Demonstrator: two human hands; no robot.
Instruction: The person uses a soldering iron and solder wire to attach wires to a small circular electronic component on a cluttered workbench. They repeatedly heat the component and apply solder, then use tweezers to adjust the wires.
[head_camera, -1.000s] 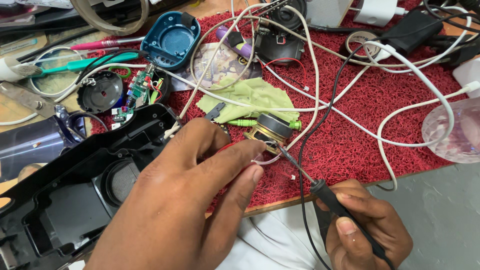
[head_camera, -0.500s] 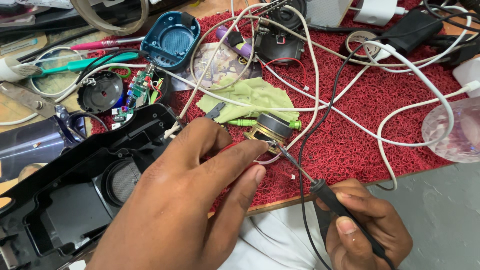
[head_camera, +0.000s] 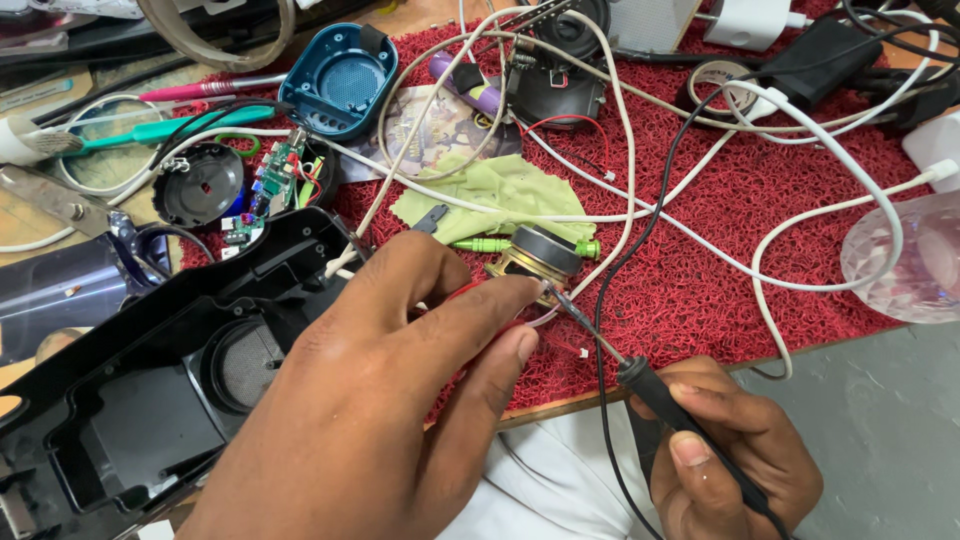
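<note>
- Black speaker housing (head_camera: 150, 400) lies open, with a round grille inside.
- Right hand (head_camera: 725, 455) grips soldering iron (head_camera: 640, 375), tip pointing up-left at small speaker (head_camera: 535, 255) on the red mat (head_camera: 720, 270).
- Left hand (head_camera: 380, 400) pinches thin wires (head_camera: 545, 315) beside it.

Bright, even, diffuse light falls from above. Colours are vivid and detail is sharp across the red mat (head_camera: 720, 270). Shadows under the cables are short and soft. A faint sheen shows on the black plastic housing (head_camera: 130, 400). No blur or edge distortion is noticeable.
</note>
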